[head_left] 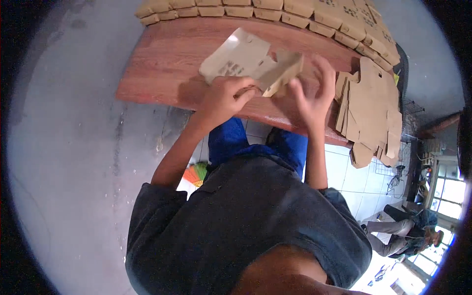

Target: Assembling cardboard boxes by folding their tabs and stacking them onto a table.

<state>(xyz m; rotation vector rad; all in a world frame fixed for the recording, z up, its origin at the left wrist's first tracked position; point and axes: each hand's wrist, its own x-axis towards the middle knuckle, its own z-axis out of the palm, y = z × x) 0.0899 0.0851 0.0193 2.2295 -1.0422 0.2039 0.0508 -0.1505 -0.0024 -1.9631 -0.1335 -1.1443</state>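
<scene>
A partly folded cardboard box (244,55) rests on the reddish wooden table (167,64) before me. Its printed lid panel lies back to the left, and the walls on its right side stand up. My left hand (227,97) pinches the box's near edge, fingers curled round the cardboard. Beside the right wall, my right hand (316,98) is raised with thumb and fingers spread. It holds nothing, and its fingers are slightly blurred. Whether the right thumb touches the wall, I cannot tell.
Stacked folded cardboard boxes (295,20) line the table's far side. A pile of flat cardboard blanks (371,105) overhangs the table's right edge. Wire racks (410,120) stand beyond it. Another person (405,231) is farther off at lower right, near bright windows.
</scene>
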